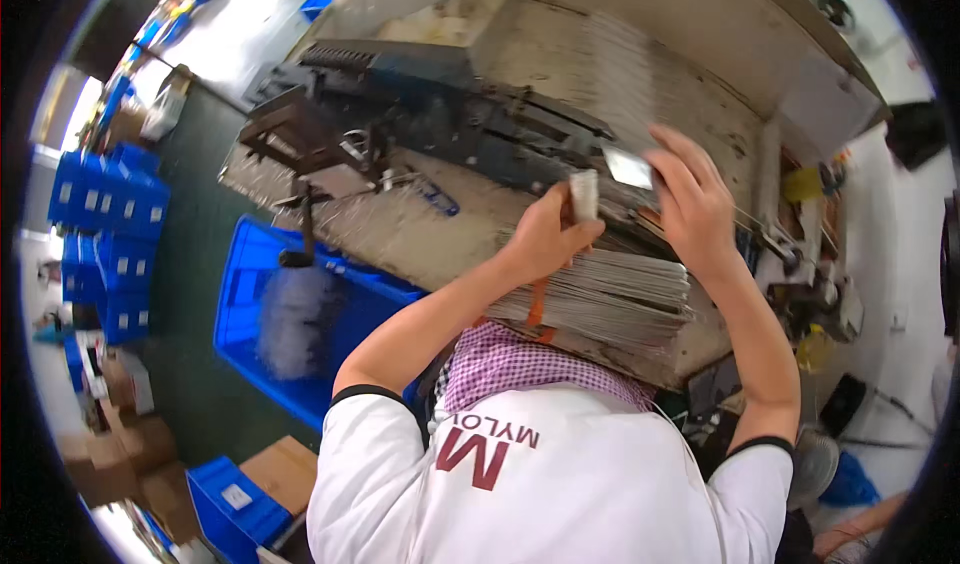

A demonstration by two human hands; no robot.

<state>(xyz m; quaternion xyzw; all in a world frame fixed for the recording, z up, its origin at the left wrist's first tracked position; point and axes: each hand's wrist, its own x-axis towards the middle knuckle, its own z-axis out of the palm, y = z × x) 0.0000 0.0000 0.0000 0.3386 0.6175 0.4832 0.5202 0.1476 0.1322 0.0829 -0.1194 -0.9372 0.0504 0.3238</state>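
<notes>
Left hand (543,234) pinches a pale block (585,198); right hand (697,209) pinches a shiny plate (628,169) edgewise; strip stack (625,299) close by, likely for easy reach!

We see a worn, tan desk (475,204) with scuffs and stains on its surface. Along its far left part lies a long, dark metal machine (430,94), and at the left end stands a brown metal fixture (320,139). Between that fixture and the near edge, we find a small blue tool (437,196) lying flat. At the near side, right of the middle, rests a thick bundle of thin grey strips (620,289), with an orange band (538,302) around its left part. Farther off, beyond the machine's right end, we make out a pale, ribbed stack (617,69), blurred.
</notes>
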